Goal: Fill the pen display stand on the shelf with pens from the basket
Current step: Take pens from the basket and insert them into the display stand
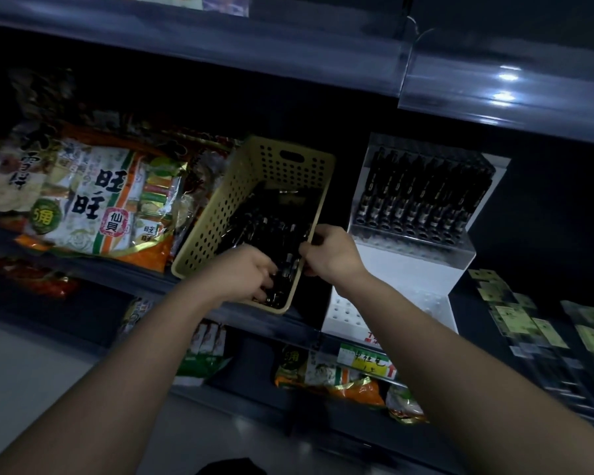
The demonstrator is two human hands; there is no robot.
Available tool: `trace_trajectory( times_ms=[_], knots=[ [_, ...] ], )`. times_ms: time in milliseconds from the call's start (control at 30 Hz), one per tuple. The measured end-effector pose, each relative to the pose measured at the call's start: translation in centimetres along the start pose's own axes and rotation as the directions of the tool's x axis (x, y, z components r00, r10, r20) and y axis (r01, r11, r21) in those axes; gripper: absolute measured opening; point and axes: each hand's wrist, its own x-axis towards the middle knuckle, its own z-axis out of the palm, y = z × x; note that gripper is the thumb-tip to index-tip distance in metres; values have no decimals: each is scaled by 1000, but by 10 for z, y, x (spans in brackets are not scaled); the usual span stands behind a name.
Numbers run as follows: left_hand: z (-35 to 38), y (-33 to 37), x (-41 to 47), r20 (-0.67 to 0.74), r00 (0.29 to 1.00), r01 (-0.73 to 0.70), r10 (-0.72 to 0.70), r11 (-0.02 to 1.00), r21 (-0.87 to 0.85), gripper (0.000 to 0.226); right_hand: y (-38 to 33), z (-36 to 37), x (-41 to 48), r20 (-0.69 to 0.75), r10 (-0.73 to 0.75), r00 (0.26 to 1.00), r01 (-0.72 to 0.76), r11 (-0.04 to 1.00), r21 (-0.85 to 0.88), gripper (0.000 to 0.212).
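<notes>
A beige perforated basket [220,207] sits tilted on the shelf, holding several black pens [271,228]. My left hand [244,272] reaches into its near end with fingers curled among the pens. My right hand [330,255] grips the basket's right rim near the front corner. To the right stands the white stepped pen display stand [402,269]. Its top tier carries a row of several black pens [422,193], while the lower tiers show bare holes.
Snack bags [93,200] fill the shelf left of the basket. More snack bags [326,375] lie on the shelf below. Packaged goods with yellow labels [528,323] hang at the right. A shelf edge [288,49] runs overhead.
</notes>
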Motion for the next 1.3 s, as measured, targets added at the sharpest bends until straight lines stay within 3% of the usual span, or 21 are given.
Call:
trace_trajectory(
  times_ms=[100,167,300,367,567,667,800,967,1133,1200,1300],
  knots=[
    [-1,-4,16,-373,924,-47,81,994,99,34,2,1,-4,-9,-31,999,31,1000,0,19],
    [1,-1,29,-451,887,-50,101,991,124,38,3,2,-7,-27,-55,998,55,998,-20,16],
    [9,4,58,-342,939,42,-15,997,71,53,2,0,-12,-42,-98,994,94,993,-71,14],
    [13,7,70,-350,933,104,-85,994,35,68,2,0,-13,-45,-112,993,108,991,-78,14],
    [18,21,84,-386,914,258,-124,913,317,85,0,0,-12,-40,-172,984,166,978,-125,21],
    [18,26,85,-331,935,222,-131,942,253,76,3,-1,-12,-44,-169,985,163,981,-105,21],
    [18,28,78,-267,964,90,-18,962,259,60,3,-2,-11,-38,-165,986,162,983,-83,21],
    [15,25,83,-247,967,123,-63,963,239,57,2,-2,-13,-38,-176,984,172,981,-88,23],
    [17,26,83,-257,964,112,-72,983,145,29,2,-2,-13,-36,-184,982,179,977,-115,21],
    [18,22,84,-287,954,103,-88,994,36,25,2,-2,-13,-35,-176,984,171,979,-113,19],
    [13,15,84,-292,947,57,-136,963,-265,13,4,-2,-12,-35,-167,985,163,981,-103,16]
  ],
)
